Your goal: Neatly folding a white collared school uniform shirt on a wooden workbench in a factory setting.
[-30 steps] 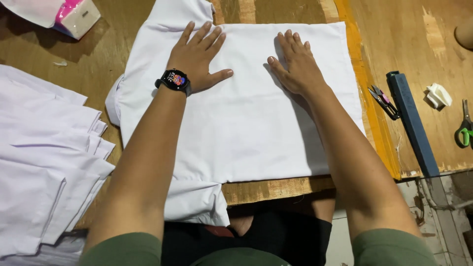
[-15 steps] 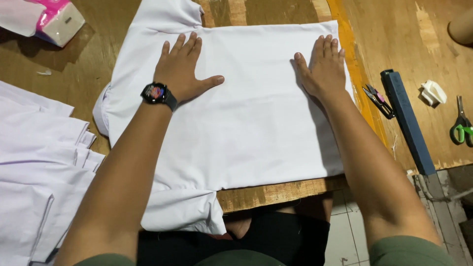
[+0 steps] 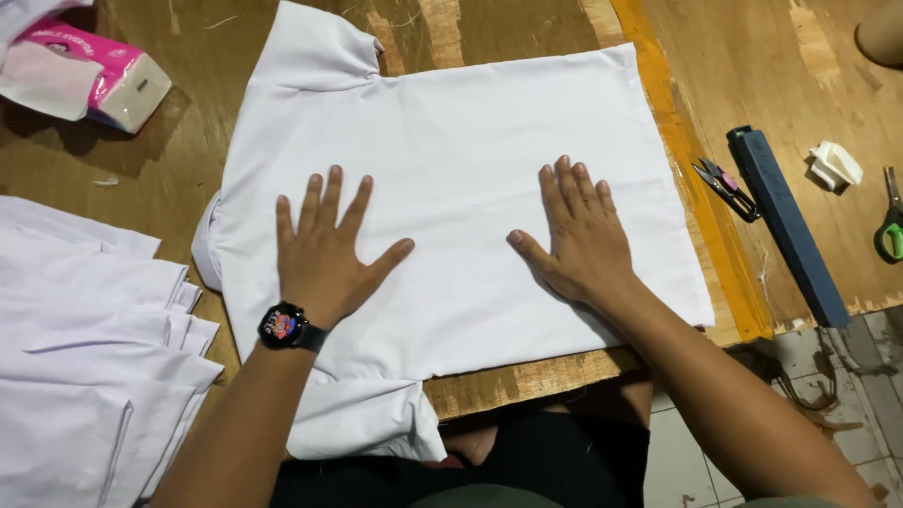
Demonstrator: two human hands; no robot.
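The wooden worktop [image 3: 527, 28] is carrying everything here, its near edge running just in front of the person. A white shirt [image 3: 470, 141] is lying spread across its middle, the body looking mostly flat and smooth, while one sleeve is hanging over the near edge and the other is bunching at the far left corner, so the shirt seems laid out but not yet folded. A stack of folded white cloth [image 3: 85, 357] is sitting to the left. The left hand [image 3: 324, 254], wearing a black watch [image 3: 285, 326], and the right hand [image 3: 583, 235] are both pressing flat on the shirt, fingers spread wide, holding nothing. A blue bar [image 3: 785, 226], a pink tissue pack [image 3: 89, 71] and small snips [image 3: 724, 186] are lying nearby.
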